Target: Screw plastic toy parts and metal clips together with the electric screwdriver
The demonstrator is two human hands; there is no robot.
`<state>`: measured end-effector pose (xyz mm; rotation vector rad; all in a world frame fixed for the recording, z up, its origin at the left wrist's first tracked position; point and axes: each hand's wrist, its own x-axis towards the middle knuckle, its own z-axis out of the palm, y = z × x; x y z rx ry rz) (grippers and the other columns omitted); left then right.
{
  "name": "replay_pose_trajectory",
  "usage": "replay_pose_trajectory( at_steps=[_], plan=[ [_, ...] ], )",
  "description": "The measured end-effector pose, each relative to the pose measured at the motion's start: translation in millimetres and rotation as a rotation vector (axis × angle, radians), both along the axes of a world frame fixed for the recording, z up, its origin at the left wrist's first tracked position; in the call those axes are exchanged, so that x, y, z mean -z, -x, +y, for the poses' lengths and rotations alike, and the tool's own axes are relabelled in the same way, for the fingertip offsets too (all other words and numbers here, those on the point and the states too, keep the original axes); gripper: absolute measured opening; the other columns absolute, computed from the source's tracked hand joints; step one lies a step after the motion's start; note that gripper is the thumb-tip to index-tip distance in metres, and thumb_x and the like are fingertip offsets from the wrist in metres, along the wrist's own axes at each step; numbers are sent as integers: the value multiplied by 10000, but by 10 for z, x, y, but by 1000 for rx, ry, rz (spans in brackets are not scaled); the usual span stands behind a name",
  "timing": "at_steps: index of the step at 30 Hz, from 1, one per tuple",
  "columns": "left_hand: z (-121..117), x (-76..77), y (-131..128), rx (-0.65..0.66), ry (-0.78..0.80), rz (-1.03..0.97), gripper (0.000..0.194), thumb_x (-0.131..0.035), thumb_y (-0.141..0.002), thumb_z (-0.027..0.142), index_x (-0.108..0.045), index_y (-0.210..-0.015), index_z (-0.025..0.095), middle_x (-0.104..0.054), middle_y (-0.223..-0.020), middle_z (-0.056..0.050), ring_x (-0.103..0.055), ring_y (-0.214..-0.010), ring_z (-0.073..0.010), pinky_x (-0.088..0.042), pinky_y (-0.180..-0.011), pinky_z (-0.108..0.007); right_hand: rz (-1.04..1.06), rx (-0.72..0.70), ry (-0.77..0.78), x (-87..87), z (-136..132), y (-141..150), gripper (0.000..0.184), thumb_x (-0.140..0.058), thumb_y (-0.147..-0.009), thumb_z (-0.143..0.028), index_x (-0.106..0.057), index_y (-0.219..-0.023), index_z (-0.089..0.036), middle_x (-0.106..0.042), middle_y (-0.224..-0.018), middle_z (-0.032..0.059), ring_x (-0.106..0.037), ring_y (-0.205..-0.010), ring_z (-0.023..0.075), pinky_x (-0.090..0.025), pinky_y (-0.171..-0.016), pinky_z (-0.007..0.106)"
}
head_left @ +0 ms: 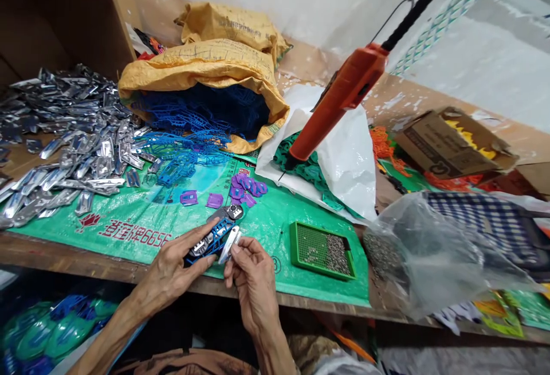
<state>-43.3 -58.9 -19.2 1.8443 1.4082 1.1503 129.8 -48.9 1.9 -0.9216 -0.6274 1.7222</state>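
Observation:
My left hand point(174, 263) grips a black toy body with a blue lattice plastic frame point(222, 229) on it, just over the front edge of the green sheet. Between the fingers of my right hand point(253, 272) is a shiny silver plastic piece point(230, 244), held against the right side of the toy body. Purple plastic parts point(247, 187) lie just beyond my hands. Blue lattice frames point(183, 163) are piled farther back. A heap of silver pieces point(94, 151) spreads over the left side.
An orange electric screwdriver point(339, 102) hangs above the table. A green tray point(296, 243) holds small screws. Behind stand a yellow sack point(206, 57) of blue parts and a white bag point(352, 157) of green parts. A clear plastic bag point(433, 260) lies at right.

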Motion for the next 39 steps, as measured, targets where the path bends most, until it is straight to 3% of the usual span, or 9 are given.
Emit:
replay_pose_trajectory(
  at_steps=[6,11,15,19,25,29,32,35,39],
  plan=[
    [-2,-46,60,-42,224,-146,591,-684,-906,479,-583,-1447,263,-660,-1416,-59,-653,-1267,-301,-550,-1045,-376,-183,24,-90,-39,20,-186,407,-829,-789,-373,-732,-1160,-235,-628,-851,-19,-570,-495,70,-439,-428,197],
    [14,-98,34,4,376,-425,644,-720,-876,483,-525,-1433,226,-748,-1194,-70,-723,-1070,-270,-585,-876,-314,-686,-97,-529,-321,264,-505,314,-693,-916,-320,-753,-1223,-338,-709,-1065,39,-645,-881,171,-537,-757,278],
    [17,-110,-23,26,412,-489,611,-733,-854,481,-527,-1375,236,-752,-1062,-35,-715,-933,-232,-543,-796,-289,-836,-245,-704,-578,495,-608,285,-654,-941,-308,-759,-1206,-329,-725,-948,27,-635,-845,191,-508,-773,306],
    [20,-131,-32,59,415,-507,578,-740,-845,442,-546,-1346,228,-743,-1097,-37,-700,-970,-229,-518,-840,-297,-850,-397,-781,-657,526,-558,210,-654,-948,-306,-800,-1099,-315,-749,-932,34,-651,-836,202,-488,-763,321],
    [-5,-163,-34,13,300,-427,637,-695,-882,394,-479,-1461,243,-758,-1066,-31,-722,-913,-220,-541,-788,-283,-741,-261,-549,-476,388,-593,163,-717,-901,-364,-826,-981,-272,-697,-868,40,-605,-777,181,-482,-684,301],
    [19,-20,-132,-82,-155,79,557,-516,-970,166,-447,-1518,239,-753,-1160,-80,-715,-994,-222,-537,-868,-331,-491,-108,-267,-304,342,-574,260,-835,-779,-418,-817,-926,-205,-681,-821,34,-525,-627,106,-436,-539,231],
    [28,71,-244,-55,-477,494,624,-396,-940,22,-398,-1548,162,-739,-1233,-129,-689,-1047,-241,-522,-910,-397,-345,13,-109,-225,308,-441,314,-906,-683,-401,-797,-877,-178,-658,-761,7,-487,-560,65,-426,-508,202],
    [-49,24,-328,16,-481,671,615,-427,-884,17,-449,-1495,81,-681,-1353,-161,-648,-1164,-270,-503,-995,-443,-284,66,-45,-173,266,-288,325,-929,-643,-365,-774,-843,-163,-646,-733,-7,-500,-541,60,-431,-488,191],
    [-179,-174,-328,31,-532,570,469,-448,-903,20,-602,-1332,132,-693,-1344,-98,-624,-1205,-233,-466,-1070,-386,-264,37,-45,-94,222,-178,320,-905,-675,-372,-750,-859,-162,-630,-677,-21,-526,-537,80,-471,-492,207]
  ],
)
